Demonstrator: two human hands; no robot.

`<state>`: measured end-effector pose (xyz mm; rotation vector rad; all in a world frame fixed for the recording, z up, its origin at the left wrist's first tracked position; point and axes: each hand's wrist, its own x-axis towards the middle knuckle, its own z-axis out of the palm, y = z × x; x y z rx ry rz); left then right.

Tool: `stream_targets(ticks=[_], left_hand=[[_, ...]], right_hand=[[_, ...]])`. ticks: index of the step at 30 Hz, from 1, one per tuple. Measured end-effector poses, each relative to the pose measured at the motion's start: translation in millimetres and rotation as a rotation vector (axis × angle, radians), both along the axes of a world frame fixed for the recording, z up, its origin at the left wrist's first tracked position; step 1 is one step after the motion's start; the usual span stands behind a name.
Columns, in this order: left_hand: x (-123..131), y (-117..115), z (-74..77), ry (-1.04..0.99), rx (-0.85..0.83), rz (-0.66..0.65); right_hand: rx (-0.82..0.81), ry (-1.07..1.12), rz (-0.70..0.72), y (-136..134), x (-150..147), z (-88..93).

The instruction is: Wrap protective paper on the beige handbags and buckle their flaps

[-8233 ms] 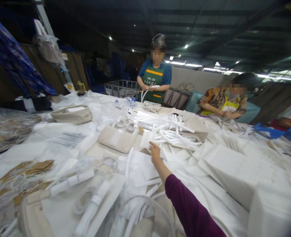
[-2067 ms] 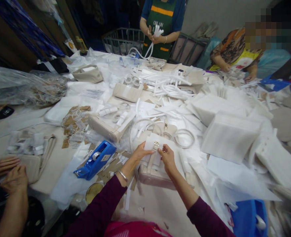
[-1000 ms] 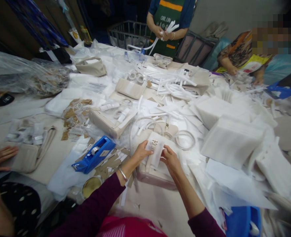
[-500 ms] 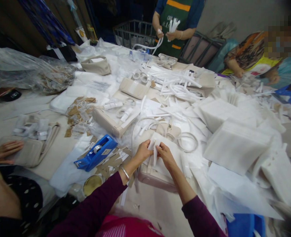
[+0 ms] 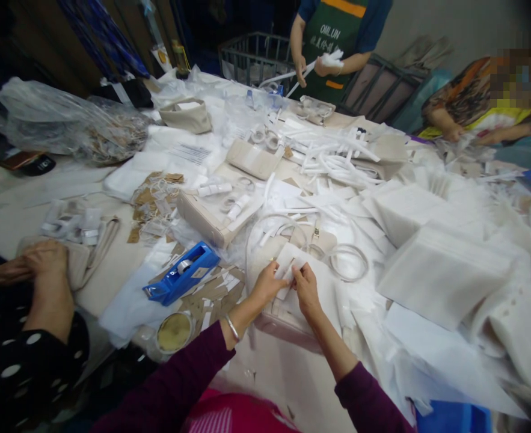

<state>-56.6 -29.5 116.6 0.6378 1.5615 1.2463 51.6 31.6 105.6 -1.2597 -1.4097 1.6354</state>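
Observation:
A light beige handbag (image 5: 287,332) lies in front of me, with a small white foam sheet (image 5: 287,255) on top of it. My left hand (image 5: 269,282) presses the sheet from the left, thumb and fingers closed on its edge. From the right, my right hand (image 5: 306,290) pinches the same sheet, its fingertips close to my left thumb. What lies between the fingertips is partly hidden. Just beyond my hands are a beige strap with a metal buckle (image 5: 317,230) and a coiled thin strap (image 5: 348,263).
A blue tape dispenser (image 5: 181,273) and a round tin (image 5: 174,332) stand to my left. Stacked white foam sheets (image 5: 441,270) are at the right. Another beige bag (image 5: 206,219) lies ahead. Co-workers' hands are at the left (image 5: 44,258) and the far side (image 5: 328,63).
The white strip that stood up between my fingers now lies down against the sheet. The co-worker at the left has brought their hands together. The view has shifted slightly left.

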Motion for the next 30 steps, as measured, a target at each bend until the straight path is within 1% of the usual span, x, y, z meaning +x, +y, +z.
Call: stream_targets(ticks=[3, 6, 9, 12, 16, 19, 22, 24, 27, 30], left_hand=[[8, 1, -2.5, -0.054, 0.049, 0.06], [11, -2, -4.9, -0.117, 0.115, 0.083], [13, -5, -5.6, -0.025, 0.145, 0.097], [16, -7, -3.8, 0.142, 0.178, 0.116], [20, -9, -0.2, 0.305, 0.21, 0.125], [23, -12, 2.0, 0.439, 0.237, 0.092], [24, -13, 5.1, 0.535, 0.24, 0.064], [24, -11, 8.5, 0.526, 0.225, 0.057], [21, -4, 15.3, 0.444, 0.163, 0.052], [17, 5, 19.8, 0.391, 0.075, 0.093]], right_hand=[[-0.051, 0.029, 0.062, 6, 3, 5.9], [-0.091, 0.054, 0.193, 18, 8, 14.8], [-0.106, 0.067, 0.32, 32, 13, 23.4], [-0.116, 0.075, 0.372, 42, 16, 27.9], [-0.212, 0.128, 0.372, 46, 12, 27.2], [-0.275, 0.14, 0.347, 45, 9, 25.4], [-0.296, 0.127, 0.3, 44, 7, 24.1], [-0.289, 0.115, 0.262, 43, 8, 23.6], [-0.249, 0.118, 0.216, 40, 9, 23.5], [-0.215, 0.124, 0.205, 38, 8, 24.5]])
